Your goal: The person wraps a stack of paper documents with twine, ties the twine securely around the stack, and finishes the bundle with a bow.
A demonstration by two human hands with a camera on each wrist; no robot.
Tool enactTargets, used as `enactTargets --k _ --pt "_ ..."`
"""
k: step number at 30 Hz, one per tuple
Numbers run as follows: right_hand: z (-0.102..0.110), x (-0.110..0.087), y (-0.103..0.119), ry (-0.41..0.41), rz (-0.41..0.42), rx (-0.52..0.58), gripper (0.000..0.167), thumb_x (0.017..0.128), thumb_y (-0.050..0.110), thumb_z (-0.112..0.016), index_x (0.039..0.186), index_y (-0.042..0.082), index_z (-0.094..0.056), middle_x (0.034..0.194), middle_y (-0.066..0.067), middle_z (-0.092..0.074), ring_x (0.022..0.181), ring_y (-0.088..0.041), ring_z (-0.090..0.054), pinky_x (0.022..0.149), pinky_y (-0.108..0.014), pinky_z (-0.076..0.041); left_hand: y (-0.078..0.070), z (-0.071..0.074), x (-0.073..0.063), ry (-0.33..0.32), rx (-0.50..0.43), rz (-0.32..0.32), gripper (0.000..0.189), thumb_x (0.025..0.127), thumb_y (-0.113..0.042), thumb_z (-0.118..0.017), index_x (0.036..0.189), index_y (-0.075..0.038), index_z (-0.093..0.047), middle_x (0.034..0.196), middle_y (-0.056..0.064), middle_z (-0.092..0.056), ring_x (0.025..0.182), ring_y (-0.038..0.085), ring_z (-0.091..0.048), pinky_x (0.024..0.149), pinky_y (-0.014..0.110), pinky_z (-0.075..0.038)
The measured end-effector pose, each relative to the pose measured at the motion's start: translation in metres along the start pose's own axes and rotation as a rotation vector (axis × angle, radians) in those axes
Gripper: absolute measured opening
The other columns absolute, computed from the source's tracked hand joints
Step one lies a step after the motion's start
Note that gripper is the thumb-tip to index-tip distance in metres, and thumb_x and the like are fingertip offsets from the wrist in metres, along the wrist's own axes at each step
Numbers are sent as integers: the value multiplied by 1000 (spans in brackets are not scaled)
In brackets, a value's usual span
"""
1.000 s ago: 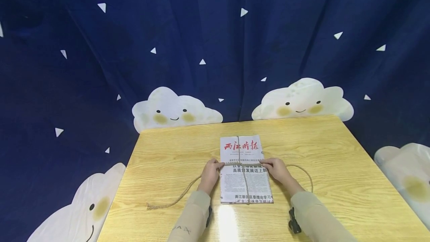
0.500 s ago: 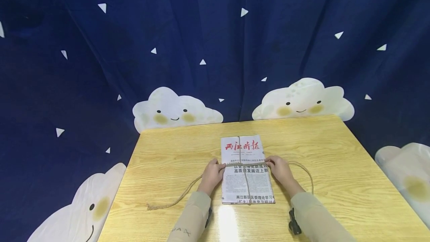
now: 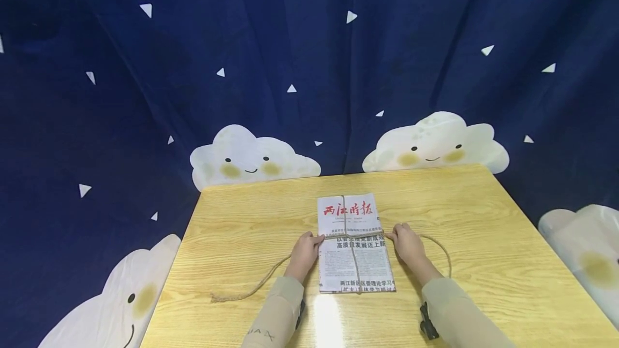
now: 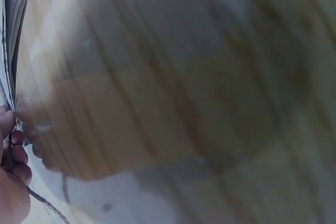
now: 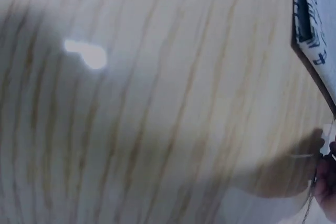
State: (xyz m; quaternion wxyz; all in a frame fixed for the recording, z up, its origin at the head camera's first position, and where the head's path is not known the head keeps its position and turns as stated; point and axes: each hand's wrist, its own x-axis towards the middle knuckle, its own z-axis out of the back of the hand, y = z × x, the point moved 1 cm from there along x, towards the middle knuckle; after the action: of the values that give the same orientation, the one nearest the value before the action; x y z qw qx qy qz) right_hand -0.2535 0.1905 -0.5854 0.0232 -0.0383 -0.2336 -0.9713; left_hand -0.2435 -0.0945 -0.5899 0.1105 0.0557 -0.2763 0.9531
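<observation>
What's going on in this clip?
A person is handling a rope that crosses over a newspaper bundle lying flat on a wooden table. The left hand pinches the rope at the bundle's left edge; the right hand pinches it just off the right edge. Beyond the left hand, a loose end trails across the table. Whether the rope is knotted where it crosses is too small to tell.

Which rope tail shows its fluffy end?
The left rope tail: its frayed end lies on the table. The right rope tail goes behind the right sleeve.
</observation>
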Motion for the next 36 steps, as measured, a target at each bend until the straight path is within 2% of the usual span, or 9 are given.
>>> enactTargets --k 3,9,13,18,20,25,30,33,36 --pt "1 0 0 4 -34 43 23 90 20 -57 77 1 -52 76 -9 -47 64 -23 -49 57 -37 -47 0 0 0 6 -10 7 22 85 -10 -63 105 -12 -69 70 0 -47 58 9 -38 50 21 -36" --pt "2 3 0 -81 -108 91 22 89 13 -56 78 -6 -59 84 -20 -53 78 -34 -52 67 -45 -48 -1 1 -1 6 -30 22 23 84 -8 -63 106 -11 -69 69 0 -47 57 9 -37 49 21 -35" --pt "1 1 -11 -160 -242 163 14 84 2 -52 89 -10 -55 96 -26 -47 90 -40 -46 74 -47 -46 -1 -1 0 17 -27 23 23 84 -7 -63 107 -11 -69 69 0 -47 57 9 -37 49 21 -36" --pt "3 4 -22 -270 -422 292 39 74 -7 -43 112 -14 -44 114 -34 -35 101 -48 -39 85 -53 -40 -1 0 -1 32 -15 29 25 85 -6 -62 108 -11 -68 72 1 -50 58 9 -39 51 21 -38" --pt "6 6 -24 -272 -444 340 46 71 -10 -41 117 -15 -41 117 -35 -34 103 -49 -39 87 -53 -41 -1 -1 -1 33 -13 31 24 85 -6 -62 108 -11 -68 72 1 -50 59 10 -39 51 22 -38" --pt "11 6 -29 -144 -390 384 50 75 -13 -41 125 -16 -37 120 -34 -38 108 -49 -41 90 -51 -43 0 -1 0 38 -17 45 24 85 -7 -62 108 -11 -68 71 0 -48 58 10 -38 50 22 -37" --pt "13 6 -29 -87 -320 217 42 73 -8 -45 114 -16 -46 104 -34 -47 96 -49 -47 81 -51 -45 1 -2 0 29 -14 38 23 86 -7 -62 108 -11 -68 69 0 -47 57 9 -37 49 21 -35" --pt "13 7 -28 -59 -291 83 23 70 -3 -48 90 -11 -51 86 -28 -50 84 -43 -48 76 -51 -42 1 -3 0 22 -16 32 23 86 -7 -61 107 -11 -68 68 -1 -46 56 9 -36 47 21 -34" --pt "13 8 -28 -32 -287 3 4 68 1 -50 69 -1 -46 72 -21 -47 74 -37 -47 68 -48 -42 1 -3 0 15 -22 26 23 85 -7 -62 107 -11 -69 68 -1 -47 56 9 -36 47 21 -34"
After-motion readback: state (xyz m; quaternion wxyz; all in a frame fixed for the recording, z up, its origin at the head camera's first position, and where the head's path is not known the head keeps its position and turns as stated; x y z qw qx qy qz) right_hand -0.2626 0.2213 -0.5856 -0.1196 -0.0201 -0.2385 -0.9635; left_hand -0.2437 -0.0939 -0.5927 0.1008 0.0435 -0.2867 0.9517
